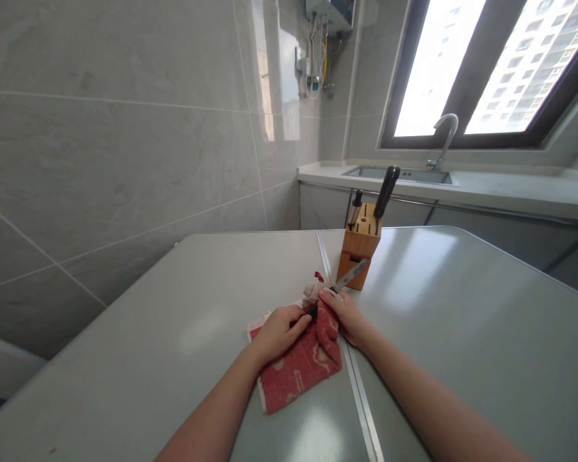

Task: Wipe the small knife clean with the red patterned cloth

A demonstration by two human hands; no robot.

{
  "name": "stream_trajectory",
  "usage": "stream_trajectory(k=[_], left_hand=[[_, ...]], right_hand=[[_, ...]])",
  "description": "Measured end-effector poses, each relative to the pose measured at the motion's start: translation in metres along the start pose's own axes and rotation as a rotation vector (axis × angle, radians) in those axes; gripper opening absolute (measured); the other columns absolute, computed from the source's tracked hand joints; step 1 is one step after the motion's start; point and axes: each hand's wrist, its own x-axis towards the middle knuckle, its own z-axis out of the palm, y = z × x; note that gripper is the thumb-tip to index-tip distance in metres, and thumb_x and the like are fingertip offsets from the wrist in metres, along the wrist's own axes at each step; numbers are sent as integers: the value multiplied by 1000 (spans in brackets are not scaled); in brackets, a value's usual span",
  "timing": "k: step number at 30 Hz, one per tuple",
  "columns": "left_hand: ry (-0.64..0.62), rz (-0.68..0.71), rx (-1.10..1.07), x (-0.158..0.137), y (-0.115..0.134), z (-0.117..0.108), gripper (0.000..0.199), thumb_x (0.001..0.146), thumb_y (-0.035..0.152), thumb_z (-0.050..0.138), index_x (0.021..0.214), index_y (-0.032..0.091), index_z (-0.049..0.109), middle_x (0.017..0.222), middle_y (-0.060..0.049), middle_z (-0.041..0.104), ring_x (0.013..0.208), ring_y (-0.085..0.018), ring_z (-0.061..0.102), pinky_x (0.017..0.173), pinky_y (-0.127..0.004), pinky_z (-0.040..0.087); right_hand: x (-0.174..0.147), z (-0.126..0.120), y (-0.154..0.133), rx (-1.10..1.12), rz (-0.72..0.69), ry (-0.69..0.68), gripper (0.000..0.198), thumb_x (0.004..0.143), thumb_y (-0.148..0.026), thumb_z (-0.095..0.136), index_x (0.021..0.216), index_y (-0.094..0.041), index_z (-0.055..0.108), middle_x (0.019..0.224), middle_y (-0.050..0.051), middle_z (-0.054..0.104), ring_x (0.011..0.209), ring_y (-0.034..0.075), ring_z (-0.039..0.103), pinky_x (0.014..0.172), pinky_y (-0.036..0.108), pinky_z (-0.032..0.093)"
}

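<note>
A knife with a black handle points up and to the right, its blade tip in front of the knife block. My left hand is closed around its handle. A red and white towel is bunched around the knife near the base of the blade, and its lower part hangs down onto the table. My right hand grips the towel there, wrapped over the knife. The towel and fingers hide part of the handle and blade. Just beyond stands the wooden knife block, holding a large black-handled knife and a smaller dark-handled tool.
The pale table has a metal seam running through it. A tiled wall rises at the left. Behind the table, a counter carries a sink and a curved faucet below the window.
</note>
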Motion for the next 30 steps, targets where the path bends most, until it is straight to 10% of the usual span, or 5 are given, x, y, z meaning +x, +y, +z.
stream_trajectory(k=[30], left_hand=[[-38, 57, -67, 1, 0, -1, 31, 88, 34, 39, 76, 15, 59, 85, -3, 62, 74, -13, 53, 69, -22, 37]], right_hand=[[-4, 5, -1, -249, -113, -84, 39, 69, -46, 61, 94, -16, 61, 90, 6, 64, 84, 19, 57, 80, 32, 43]])
